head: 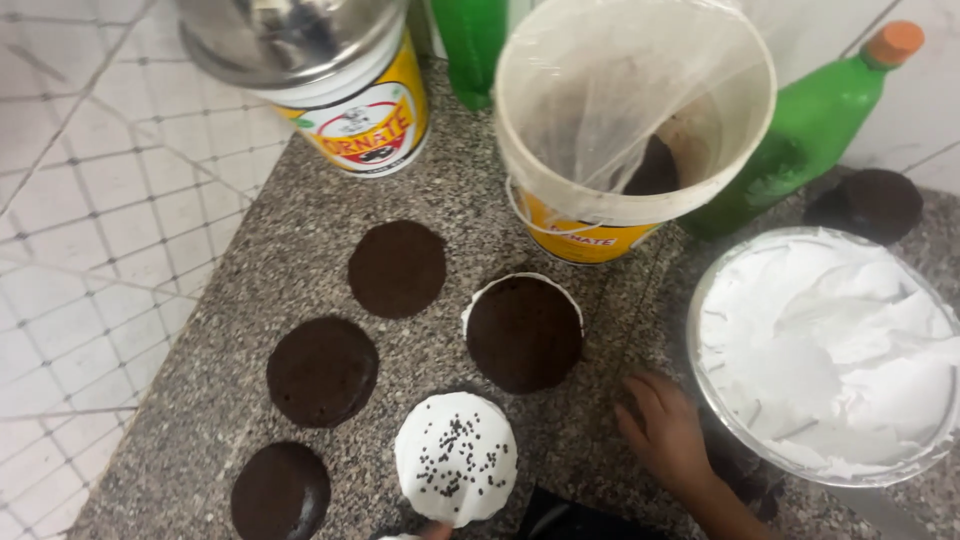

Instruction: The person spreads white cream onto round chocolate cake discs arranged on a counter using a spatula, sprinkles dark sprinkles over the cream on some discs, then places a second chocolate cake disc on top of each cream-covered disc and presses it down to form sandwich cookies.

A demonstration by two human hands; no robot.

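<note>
Speckled grey granite bench (300,250) runs across the view, with white tiled floor (90,200) to its left.

Right hand (668,432): lies palm down on the bench, fingers spread and relaxed, grasping nothing; forearm enters from the bottom edge. It sits just beside the metal bowl (712,400).

Left hand (432,530): only a fingertip shows at the bottom edge, touching the lower rim of the iced cake disc (456,457); whether it pinches the disc or merely touches it cannot be told.

Metal bowl: wide, round, filled with stiff white cream (830,350) in rough peaks, at right.

Plastic bucket (600,215): cream-coloured with a yellow label, lined with a thin clear bag, dark crumbs inside.

Yellow tub (365,115): round, with a shiny steel vessel (285,35) on top.

Green bottle (810,130): plastic, orange cap, leaning; a second green bottle (470,40) stands behind.

Cake discs: iced disc, white topped with tiny dark sprinkles, near the bottom centre; dark brown disc with a white cream rim (524,333) just above it; three plain dark, matte discs (322,371) to the left; one more (872,204), possibly domed, far right.
</note>
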